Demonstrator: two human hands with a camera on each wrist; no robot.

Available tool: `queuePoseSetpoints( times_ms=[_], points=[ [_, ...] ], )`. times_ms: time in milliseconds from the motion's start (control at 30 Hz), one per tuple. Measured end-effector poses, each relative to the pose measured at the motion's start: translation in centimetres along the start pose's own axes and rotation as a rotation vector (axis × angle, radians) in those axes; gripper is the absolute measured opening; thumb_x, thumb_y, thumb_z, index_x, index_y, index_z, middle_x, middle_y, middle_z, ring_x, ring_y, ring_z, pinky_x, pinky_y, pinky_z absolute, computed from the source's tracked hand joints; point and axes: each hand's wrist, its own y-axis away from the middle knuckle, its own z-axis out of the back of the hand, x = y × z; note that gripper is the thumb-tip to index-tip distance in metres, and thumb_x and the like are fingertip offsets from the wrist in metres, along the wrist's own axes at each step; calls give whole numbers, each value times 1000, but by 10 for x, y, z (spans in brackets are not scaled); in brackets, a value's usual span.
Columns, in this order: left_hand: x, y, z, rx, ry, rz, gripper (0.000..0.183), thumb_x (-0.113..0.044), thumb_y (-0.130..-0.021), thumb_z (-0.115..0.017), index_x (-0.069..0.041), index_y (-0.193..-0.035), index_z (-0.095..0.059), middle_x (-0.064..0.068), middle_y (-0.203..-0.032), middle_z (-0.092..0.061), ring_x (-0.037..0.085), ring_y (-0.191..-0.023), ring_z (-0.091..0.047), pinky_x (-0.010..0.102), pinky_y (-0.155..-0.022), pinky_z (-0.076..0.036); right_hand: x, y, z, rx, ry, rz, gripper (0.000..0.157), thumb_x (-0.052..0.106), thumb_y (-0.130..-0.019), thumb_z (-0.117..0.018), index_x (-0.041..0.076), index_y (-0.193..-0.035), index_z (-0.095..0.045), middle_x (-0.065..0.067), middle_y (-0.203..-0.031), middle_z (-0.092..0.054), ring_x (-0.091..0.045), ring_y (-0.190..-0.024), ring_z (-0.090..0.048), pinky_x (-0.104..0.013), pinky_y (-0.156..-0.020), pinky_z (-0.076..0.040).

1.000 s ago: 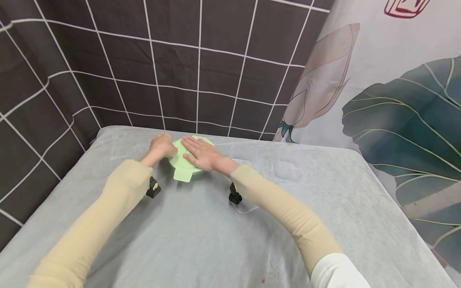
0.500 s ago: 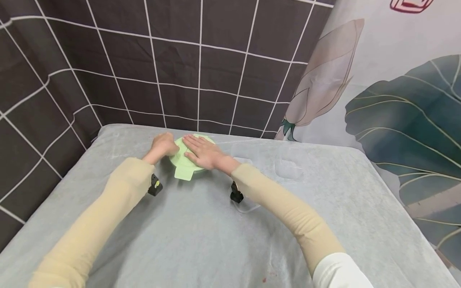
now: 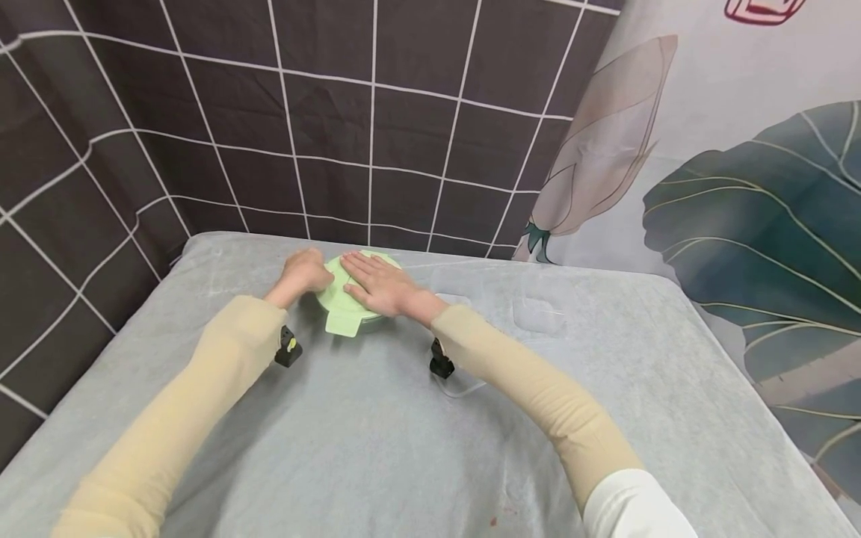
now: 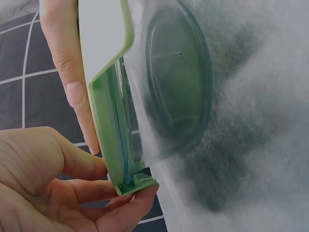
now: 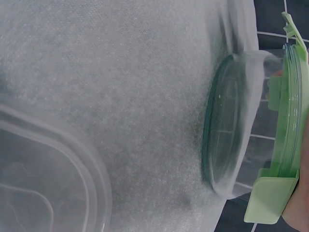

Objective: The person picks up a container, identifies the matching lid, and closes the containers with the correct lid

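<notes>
Near the back edge of the table stands a round clear glass food container [image 5: 229,130] with a light green lid [image 3: 339,302]. Its lid has flaps that clip at the sides; one flap [image 3: 343,323] points toward me and sticks outward. My left hand [image 3: 306,270] is at the lid's left edge. In the left wrist view, its thumb lies against the lid and its fingers curl round a green clip [image 4: 137,183] there, pinching it. My right hand [image 3: 380,285] lies flat across the lid's top, fingers straight.
A grey cloth [image 3: 377,448] covers the table. Clear plastic pieces lie right of the container, one [image 3: 538,315] beyond my right forearm and a rounded, rimmed one [image 5: 63,164] under the right wrist. A dark gridded curtain [image 3: 323,127] hangs behind the table.
</notes>
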Motion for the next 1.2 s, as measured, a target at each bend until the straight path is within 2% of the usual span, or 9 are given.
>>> queuePoseSetpoints(
  times_ms=[300,400,467,533,667,767,867,1067,1200],
  points=[
    [8,-1,4,12,40,-3,23,-13,-77,-49,-13,-56,-40,0,-52,-41,16,-53,-43,22,-50,-34,-1,0,0,-25,5,16,58,46,-96,-15,19,-146,-3,1,-154,-6,-13,-143,-3,-31,-118,-6],
    [13,-1,4,1,90,-9,31,-18,-82,-52,-13,-52,-44,-3,-46,-45,12,-47,-45,25,-54,-41,0,-1,0,-22,6,13,58,46,-96,-15,19,-146,-3,2,-154,-5,-13,-143,-2,-30,-118,-6],
    [16,1,1,-27,167,-5,28,-20,-83,-56,-8,-58,-58,3,-51,-56,14,-48,-52,24,-56,-43,0,-1,1,-14,6,7,58,46,-96,-15,19,-146,-2,3,-154,-4,-12,-143,-1,-30,-118,-5],
    [20,3,-4,-73,239,-8,24,-22,-84,-58,-2,-76,-69,13,-68,-67,20,-56,-59,23,-57,-46,0,0,1,-7,4,5,58,46,-96,-15,19,-146,-2,3,-154,-3,-11,-142,-1,-29,-118,-5],
    [23,9,-16,-206,314,-36,35,-21,-84,-60,6,-107,-64,23,-104,-64,31,-82,-63,26,-60,-47,0,0,-1,-2,3,4,58,47,-96,-15,20,-146,-2,5,-154,-2,-10,-142,0,-29,-118,-5],
    [24,13,-24,-297,330,-68,34,-20,-85,-59,5,-107,-64,23,-102,-65,33,-87,-63,35,-68,-48,0,0,-1,-2,1,4,58,47,-96,-15,20,-146,-2,5,-154,-2,-11,-142,0,-29,-117,-5],
    [25,15,-31,-339,350,-84,34,-20,-86,-59,5,-109,-63,22,-98,-67,33,-86,-64,40,-72,-50,0,0,-2,-1,2,7,58,47,-96,-15,20,-146,-2,5,-154,-2,-11,-142,0,-29,-117,-6],
    [27,18,-35,-328,377,-76,37,-21,-87,-58,4,-114,-60,22,-104,-65,33,-92,-64,41,-75,-52,0,0,-2,-4,-5,9,58,47,-96,-15,20,-146,-2,5,-154,-2,-11,-142,0,-30,-118,-6],
    [29,20,-35,-329,382,-110,37,-20,-87,-57,4,-116,-59,23,-105,-65,33,-91,-64,42,-75,-52,0,0,-1,-8,-6,7,58,47,-96,-15,20,-146,-2,5,-154,-2,-11,-142,0,-30,-118,-6]
  ],
)
